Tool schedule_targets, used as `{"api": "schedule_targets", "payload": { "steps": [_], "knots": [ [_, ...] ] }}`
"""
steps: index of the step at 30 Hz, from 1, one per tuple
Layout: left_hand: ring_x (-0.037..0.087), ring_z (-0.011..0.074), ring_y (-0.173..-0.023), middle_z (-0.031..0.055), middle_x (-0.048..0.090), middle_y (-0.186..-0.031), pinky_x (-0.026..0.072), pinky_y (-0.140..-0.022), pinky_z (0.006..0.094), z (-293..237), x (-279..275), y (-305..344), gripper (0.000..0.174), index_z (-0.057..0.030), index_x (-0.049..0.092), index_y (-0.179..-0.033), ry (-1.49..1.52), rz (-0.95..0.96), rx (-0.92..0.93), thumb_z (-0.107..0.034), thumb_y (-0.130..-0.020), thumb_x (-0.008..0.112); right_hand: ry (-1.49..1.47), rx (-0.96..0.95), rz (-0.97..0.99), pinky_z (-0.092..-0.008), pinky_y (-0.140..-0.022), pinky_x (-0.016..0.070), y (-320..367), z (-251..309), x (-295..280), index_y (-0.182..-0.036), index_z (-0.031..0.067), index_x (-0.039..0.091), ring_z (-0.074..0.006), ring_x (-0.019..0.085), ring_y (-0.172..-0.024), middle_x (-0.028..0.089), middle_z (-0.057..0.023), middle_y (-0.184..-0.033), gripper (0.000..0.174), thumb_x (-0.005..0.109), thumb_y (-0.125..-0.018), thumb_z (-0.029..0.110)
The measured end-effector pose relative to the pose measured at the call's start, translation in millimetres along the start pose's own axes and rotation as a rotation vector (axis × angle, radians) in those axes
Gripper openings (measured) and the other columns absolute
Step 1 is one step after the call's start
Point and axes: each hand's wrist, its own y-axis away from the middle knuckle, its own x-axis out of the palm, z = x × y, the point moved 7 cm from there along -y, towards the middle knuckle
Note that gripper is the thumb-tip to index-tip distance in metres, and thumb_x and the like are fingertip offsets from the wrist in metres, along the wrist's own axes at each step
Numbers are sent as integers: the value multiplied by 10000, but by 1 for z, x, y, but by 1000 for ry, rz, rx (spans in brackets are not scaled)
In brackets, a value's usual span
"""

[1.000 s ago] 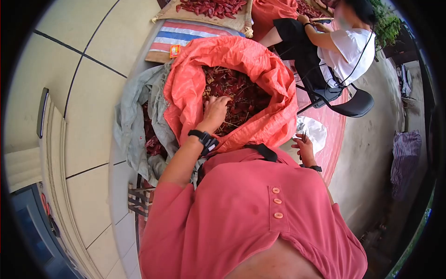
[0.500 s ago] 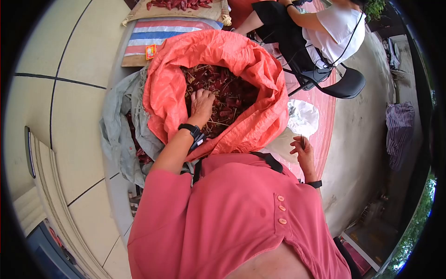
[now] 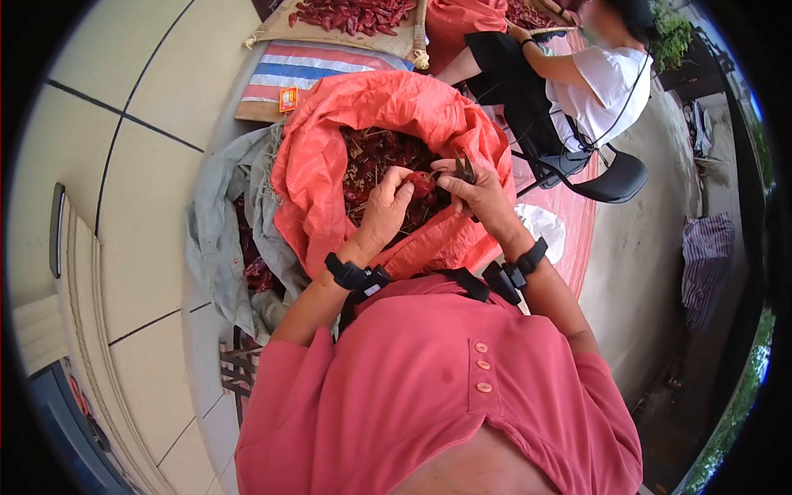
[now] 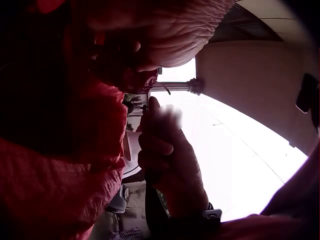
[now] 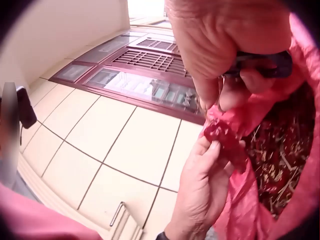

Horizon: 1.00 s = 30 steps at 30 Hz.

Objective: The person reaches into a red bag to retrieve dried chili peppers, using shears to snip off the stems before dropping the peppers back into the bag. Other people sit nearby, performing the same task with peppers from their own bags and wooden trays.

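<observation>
Over the mouth of a red woven sack (image 3: pixel 326 107), my left hand (image 3: pixel 381 206) pinches a dried red chili (image 3: pixel 421 183) between thumb and fingers. My right hand (image 3: pixel 485 202) meets it from the right, its fingertips close to the chili's stem end. Small dark scissors (image 3: pixel 465 169) are held in that hand, their blades pointing away from me. In the right wrist view, the scissors' dark handle (image 5: pixel 277 64) sits against the palm, and the wrinkled chili (image 5: pixel 225 137) rises from the left fingers. A thin stem (image 4: pixel 163 88) sticks out in the left wrist view.
Dried chilies and loose stems (image 3: pixel 367 161) fill the red sack. A grey sack (image 3: pixel 227 206) with more chilies stands at its left. Beyond lie a striped cloth (image 3: pixel 318 70) and a chili tray (image 3: pixel 396 41). Another person (image 3: pixel 594 91) sits on a black chair (image 3: pixel 615 177).
My left hand has come up out of the chilies with one chili. The right hand, with the scissors, has moved from beside the sack to over its mouth, meeting the left.
</observation>
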Motion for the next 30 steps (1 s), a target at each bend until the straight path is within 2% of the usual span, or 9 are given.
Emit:
{"api": "schedule_targets", "payload": {
  "steps": [4,8,14,18,20,21,24,25,30],
  "knots": [
    [578,158,-976,86,618,-1018,452,-888,310,13,-2,4,257,-4,526,-1174,148,62,-103,-123,-949,491,55,-74,15,-170,-498,376,-24,-7,15,-1023,62,658,-21,469,-554,619,49,-778,157,657,-897,156],
    [541,173,-1093,109,587,-1137,407,-975,302,-2,-2,7,434,-7,468,-1297,59,17,28,-178,-913,575,61,-163,-1,-177,-502,385,-26,-12,20,-991,56,665,-31,470,-564,614,29,-833,118,664,-878,88],
    [612,180,-865,105,636,-949,481,-777,301,4,17,0,266,3,540,-1146,185,86,-86,-163,-938,552,416,-578,-17,-199,-491,399,-13,28,36,-932,46,641,-40,466,-553,552,23,-824,63,649,-872,31],
    [638,207,-731,117,651,-829,496,-663,319,-24,24,-3,170,25,561,-1010,128,178,-184,-126,-946,516,112,-303,-15,-211,-447,357,-12,22,27,-879,58,594,-60,419,-475,541,22,-729,47,609,-916,83],
    [639,274,-693,149,637,-772,497,-618,366,-17,24,-5,140,20,545,-934,-203,152,-104,-120,-925,540,-160,-182,9,-218,-425,327,-17,13,20,-861,67,571,-69,387,-439,526,23,-679,97,585,-940,121],
    [640,308,-674,165,631,-743,497,-595,390,-14,26,-4,136,17,536,-896,-366,137,-66,-117,-914,552,-112,-179,48,-225,-410,282,-18,11,18,-856,82,564,-65,348,-430,481,30,-617,141,564,-959,178],
    [624,351,-734,190,616,-788,494,-623,411,-25,30,7,144,24,536,-931,-606,74,222,-113,-897,566,-335,31,196,-226,-414,277,-9,1,17,-852,81,570,-58,325,-430,438,41,-588,147,562,-956,183],
    [621,351,-729,186,612,-779,495,-621,414,-27,31,9,151,20,536,-932,-617,73,253,-116,-886,582,-364,73,224,-222,-419,275,-8,-3,15,-848,84,574,-58,318,-432,403,52,-559,151,563,-954,191],
    [621,348,-736,174,604,-771,500,-624,415,-29,35,15,185,4,538,-937,-712,129,292,-113,-837,642,-545,251,263,-212,-415,278,-8,-20,14,-880,81,578,-37,305,-435,503,37,-664,153,546,-965,204]
  ]
}}
